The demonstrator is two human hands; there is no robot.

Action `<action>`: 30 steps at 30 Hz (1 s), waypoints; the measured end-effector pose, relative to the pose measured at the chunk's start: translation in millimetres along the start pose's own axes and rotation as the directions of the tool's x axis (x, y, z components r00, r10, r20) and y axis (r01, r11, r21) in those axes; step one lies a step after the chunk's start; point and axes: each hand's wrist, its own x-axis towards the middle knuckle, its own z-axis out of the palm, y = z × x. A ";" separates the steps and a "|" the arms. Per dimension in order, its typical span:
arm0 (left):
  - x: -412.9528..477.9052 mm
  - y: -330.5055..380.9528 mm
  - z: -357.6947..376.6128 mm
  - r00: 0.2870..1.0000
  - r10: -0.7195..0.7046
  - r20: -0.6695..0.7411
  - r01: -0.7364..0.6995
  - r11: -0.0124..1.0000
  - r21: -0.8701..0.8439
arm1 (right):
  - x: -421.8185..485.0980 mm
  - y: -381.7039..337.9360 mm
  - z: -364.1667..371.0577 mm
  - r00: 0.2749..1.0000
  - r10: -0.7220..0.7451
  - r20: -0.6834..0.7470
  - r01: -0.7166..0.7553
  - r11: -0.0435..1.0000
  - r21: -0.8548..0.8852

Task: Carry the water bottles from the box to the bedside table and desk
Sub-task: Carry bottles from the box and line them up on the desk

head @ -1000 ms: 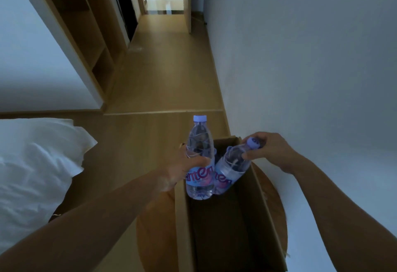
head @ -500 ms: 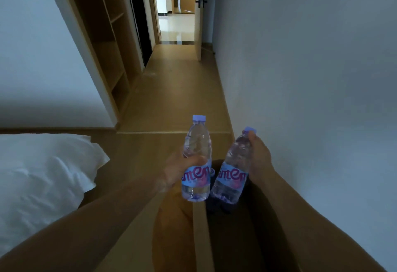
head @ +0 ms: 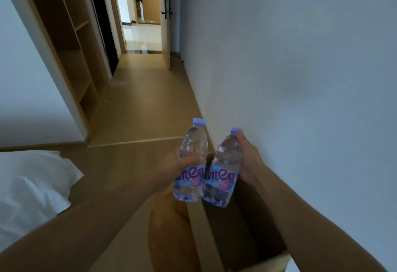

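With my left hand (head: 171,169) wrapped round one clear purple-capped plastic water bottle (head: 190,165) and my right hand (head: 250,164) round its twin (head: 222,173) above the brown cardboard box (head: 214,248), I judge the carrying step begun, and next I must turn toward the bedside table.

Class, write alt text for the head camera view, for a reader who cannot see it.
Two hands each hold a clear water bottle upright above an open cardboard box: left hand on the left bottle, right hand on the right bottle. A white pillow lies left; a hallway runs ahead.
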 end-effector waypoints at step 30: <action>-92.4 17.5 171.2 0.782 -0.043 0.621 -0.138 0.961 0.241 | -292.9 -3.0 -120.5 0.780 -0.267 -0.566 0.248 0.962 -0.112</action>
